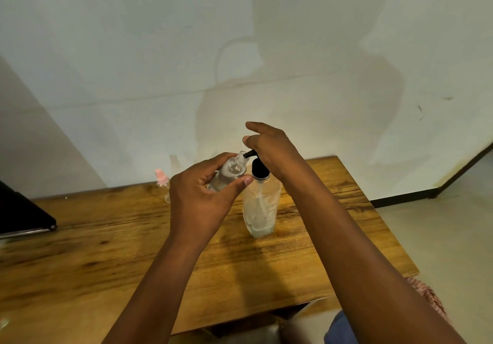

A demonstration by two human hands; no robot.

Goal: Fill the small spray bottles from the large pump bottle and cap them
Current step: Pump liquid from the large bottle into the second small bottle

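A large clear pump bottle (261,207) with a black pump head stands upright on the wooden table (106,250). My right hand (269,149) rests on top of the pump head, its fingers bent over it. My left hand (200,197) grips a small clear spray bottle (229,174) without a cap, tilted, with its open neck right at the black nozzle tip. Some clear liquid shows inside the small bottle. Another small bottle with a pink cap (162,179) stands at the table's far edge, partly hidden behind my left hand.
A dark flat object (24,210) lies on the table's left side. The table stands against a pale wall (240,50); its right edge drops to a light floor (440,223). A pink cloth (429,295) shows at the lower right.
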